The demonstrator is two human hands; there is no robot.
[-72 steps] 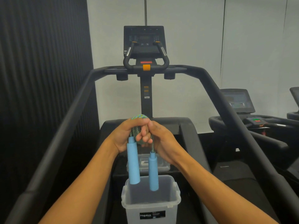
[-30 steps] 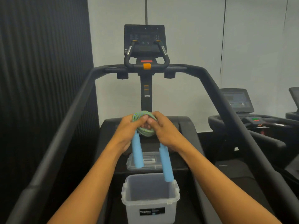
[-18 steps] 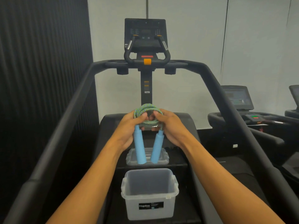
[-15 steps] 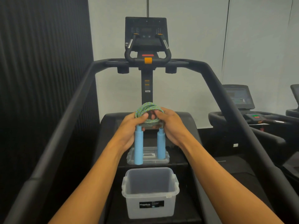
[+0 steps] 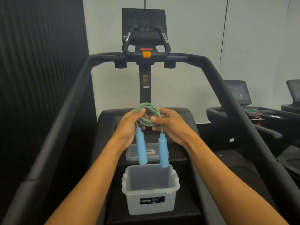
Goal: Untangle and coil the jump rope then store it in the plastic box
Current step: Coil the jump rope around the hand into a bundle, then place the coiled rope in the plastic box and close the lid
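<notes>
**Jump rope, coiled, over box.** Since the earlier views the hands have parted to either side and the coil has opened into a ring.

Centre frame, left to right: left hand (image 5: 129,125) pinching the strands of the jump rope (image 5: 146,114); its two blue handles (image 5: 141,146) hanging with long axis vertical; right hand (image 5: 172,125) pinching the opposite side. The open plastic box (image 5: 149,191) sits directly below at lower centre, about equally near both hands, so the coming move looks like a straight drop.

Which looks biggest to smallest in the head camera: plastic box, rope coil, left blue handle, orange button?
1. plastic box
2. rope coil and left blue handle look close; the coil is partly covered, so no ranking
3. orange button, though it sits farther away
</notes>
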